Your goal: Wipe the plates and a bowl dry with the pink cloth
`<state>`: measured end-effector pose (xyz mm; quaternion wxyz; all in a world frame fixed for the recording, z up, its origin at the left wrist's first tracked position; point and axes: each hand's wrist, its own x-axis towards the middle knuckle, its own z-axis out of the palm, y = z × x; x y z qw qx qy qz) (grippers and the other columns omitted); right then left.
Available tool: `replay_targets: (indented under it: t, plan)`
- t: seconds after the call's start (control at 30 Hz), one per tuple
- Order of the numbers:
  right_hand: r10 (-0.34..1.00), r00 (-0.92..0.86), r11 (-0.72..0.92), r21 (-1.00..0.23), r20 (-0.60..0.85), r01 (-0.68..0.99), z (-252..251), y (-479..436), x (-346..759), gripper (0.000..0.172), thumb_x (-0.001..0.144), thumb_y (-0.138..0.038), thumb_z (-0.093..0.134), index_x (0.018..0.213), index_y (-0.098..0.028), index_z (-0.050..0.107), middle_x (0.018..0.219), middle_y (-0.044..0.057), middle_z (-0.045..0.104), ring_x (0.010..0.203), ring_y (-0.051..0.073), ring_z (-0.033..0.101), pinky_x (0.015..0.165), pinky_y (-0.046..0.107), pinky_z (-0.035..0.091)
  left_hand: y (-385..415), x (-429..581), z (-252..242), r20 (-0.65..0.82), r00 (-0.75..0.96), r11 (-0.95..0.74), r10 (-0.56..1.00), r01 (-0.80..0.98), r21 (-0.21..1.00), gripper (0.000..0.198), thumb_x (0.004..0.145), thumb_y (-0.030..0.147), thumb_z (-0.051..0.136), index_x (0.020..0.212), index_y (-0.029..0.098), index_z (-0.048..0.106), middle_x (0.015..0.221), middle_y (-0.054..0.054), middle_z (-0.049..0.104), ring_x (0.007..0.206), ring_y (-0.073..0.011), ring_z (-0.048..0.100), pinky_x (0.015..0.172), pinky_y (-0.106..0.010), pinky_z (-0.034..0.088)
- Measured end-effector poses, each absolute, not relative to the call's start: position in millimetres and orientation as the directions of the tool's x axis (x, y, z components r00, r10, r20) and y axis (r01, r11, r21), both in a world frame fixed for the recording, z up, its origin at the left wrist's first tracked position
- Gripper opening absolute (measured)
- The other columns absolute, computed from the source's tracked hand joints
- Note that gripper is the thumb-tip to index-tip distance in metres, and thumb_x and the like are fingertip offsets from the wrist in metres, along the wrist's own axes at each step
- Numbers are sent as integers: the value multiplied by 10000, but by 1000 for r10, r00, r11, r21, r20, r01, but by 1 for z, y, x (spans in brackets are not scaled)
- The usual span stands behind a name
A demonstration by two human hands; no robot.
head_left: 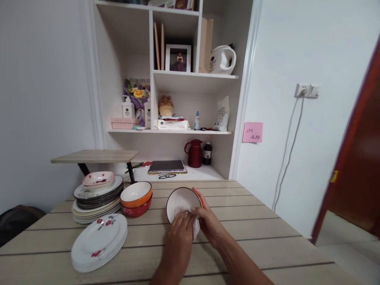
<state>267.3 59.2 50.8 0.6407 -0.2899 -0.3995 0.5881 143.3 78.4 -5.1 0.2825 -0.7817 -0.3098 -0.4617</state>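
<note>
A bowl point(181, 199) with a white inside, a dark rim and a bit of orange outside is tilted toward me above the table. My right hand point(210, 222) grips its right side, thumb near the rim and fingers behind. My left hand point(179, 230) presses a crumpled white tissue or cloth point(196, 228) against the inside of the bowl, fingers closed over it. Left of the hands, an orange bowl point(137, 194) rests in a red bowl point(138, 209). The underside of the held bowl is mostly hidden.
White floral plates point(97, 243) are stacked at front left. Behind them rises a taller plate stack point(81, 208) topped by a pink-and-white dish point(98, 179). A small raised stand point(95, 156) is at the back left. Beyond the table point(252, 221), shelves hold a red jug point(195, 153) and a laptop point(166, 166).
</note>
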Motion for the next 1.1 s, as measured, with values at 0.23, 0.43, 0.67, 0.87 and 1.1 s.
replay_targets:
  t: [0.23, 0.43, 0.67, 0.87, 1.1]
  plan:
    - [986, 25, 154, -830, 167, -536, 56, 62, 271, 671, 633, -187, 609, 1296, -249, 524, 889, 13, 701, 785, 210, 624, 731, 309, 455, 82, 144, -8, 848, 497, -742, 184, 636, -212, 379, 913, 83, 370, 1224, 120, 583, 1128, -98, 723, 1053, -211, 676, 883, -370, 585]
    - [987, 44, 157, -908, 152, -388, 67, 60, 307, 692, 591, -149, 607, 1273, -261, 569, 833, -7, 698, 779, 202, 608, 683, 284, 434, 88, 134, 6, 735, 649, -731, 195, 596, -333, 424, 920, 116, 443, 1280, 301, 571, 1342, -18, 616, 1243, -243, 559, 1020, -494, 484]
    - [988, 80, 156, -912, 135, -380, 63, 62, 307, 681, 593, -174, 617, 1264, -284, 573, 1009, -2, 716, 906, 227, 626, 747, 304, 451, 94, 132, 4, 708, 678, -651, 199, 631, -422, 388, 922, 83, 426, 1221, 238, 618, 1404, -47, 563, 1306, -230, 501, 1057, -449, 454]
    - [978, 166, 189, -871, 126, -454, 52, 68, 285, 611, 604, -201, 672, 1207, -256, 590, 1021, 16, 712, 887, 221, 633, 740, 297, 463, 99, 133, -12, 728, 600, -702, 332, 672, -234, 386, 902, 74, 438, 1213, 214, 619, 1339, -78, 616, 1245, -218, 562, 987, -408, 530]
    - [986, 29, 148, -801, 162, -580, 51, 65, 287, 787, 717, -380, 769, 1402, -367, 381, 1216, 28, 656, 1006, 240, 641, 863, 378, 462, 85, 132, 2, 772, 516, -697, 371, 704, -135, 364, 875, 38, 463, 1133, 205, 656, 1342, -57, 616, 1245, -229, 563, 1018, -425, 517]
